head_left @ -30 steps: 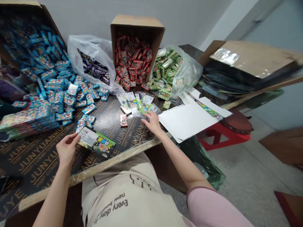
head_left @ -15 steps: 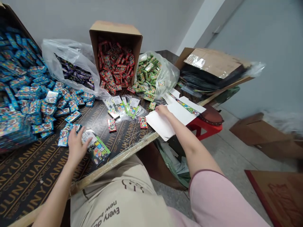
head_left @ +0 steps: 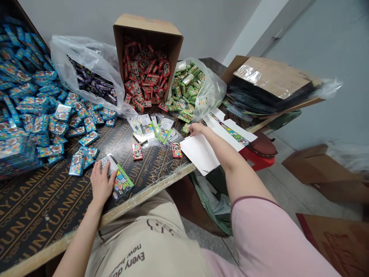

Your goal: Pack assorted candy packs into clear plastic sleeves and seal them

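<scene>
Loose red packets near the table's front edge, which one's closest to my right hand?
The red packet just beside the white sheets. The other red packet lies farther left, farther from your right hand.

Left hand [head_left: 101,184] palm-down (splayed), right hand [head_left: 198,129] curled

Left hand [head_left: 103,182] resting spread on green-black pack [head_left: 122,182], dark surface [head_left: 117,139]. Right hand [head_left: 198,130] at far edge of white sheets [head_left: 200,154], grip unclear. Two red packets [head_left: 137,151] between; carton [head_left: 148,24] of more behind.
</scene>
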### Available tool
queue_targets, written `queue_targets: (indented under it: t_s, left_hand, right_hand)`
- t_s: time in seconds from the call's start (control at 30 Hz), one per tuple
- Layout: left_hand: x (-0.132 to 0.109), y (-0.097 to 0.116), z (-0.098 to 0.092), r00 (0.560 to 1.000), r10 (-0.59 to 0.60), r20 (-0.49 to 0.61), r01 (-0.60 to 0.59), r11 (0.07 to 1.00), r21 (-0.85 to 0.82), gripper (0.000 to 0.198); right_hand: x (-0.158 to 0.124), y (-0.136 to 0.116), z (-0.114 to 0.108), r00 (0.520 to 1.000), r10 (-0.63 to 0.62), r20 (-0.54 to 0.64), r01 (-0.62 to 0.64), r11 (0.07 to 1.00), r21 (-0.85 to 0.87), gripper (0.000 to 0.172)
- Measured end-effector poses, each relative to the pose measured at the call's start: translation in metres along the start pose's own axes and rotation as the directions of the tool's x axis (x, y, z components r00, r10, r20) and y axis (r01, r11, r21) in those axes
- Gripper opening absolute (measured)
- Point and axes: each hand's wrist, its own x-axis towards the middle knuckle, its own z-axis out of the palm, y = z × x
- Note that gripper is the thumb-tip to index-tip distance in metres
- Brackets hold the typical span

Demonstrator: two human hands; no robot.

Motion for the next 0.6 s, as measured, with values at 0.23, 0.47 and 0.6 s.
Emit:
queue_targets:
  t_s: [0.23,0.47,0.6]
  left_hand:
    - [-0.002,-0.004,0.002,1.0,0.0,0.02,0.001,0.999,-0.032,0.051]
    - [-0.001,0.004,-0.002,0.998,-0.053,0.032,0.054,0.998,-0.024,0.049]
    - [0.002,0.008,-0.008,0.989,-0.097,0.115,0.102,0.994,-0.045,0.051]
  right_hand:
    - [-0.015,0.01,0.009,0.996,0.074,-0.056,-0.059,0.968,0.246,0.022]
    - [-0.044,-0.015,-0.017,0.994,-0.084,-0.064,0.103,0.906,0.411,0.055]
    - [-0.034,-0.023,-0.018,0.967,-0.244,-0.075,0.253,0.871,0.421,0.075]
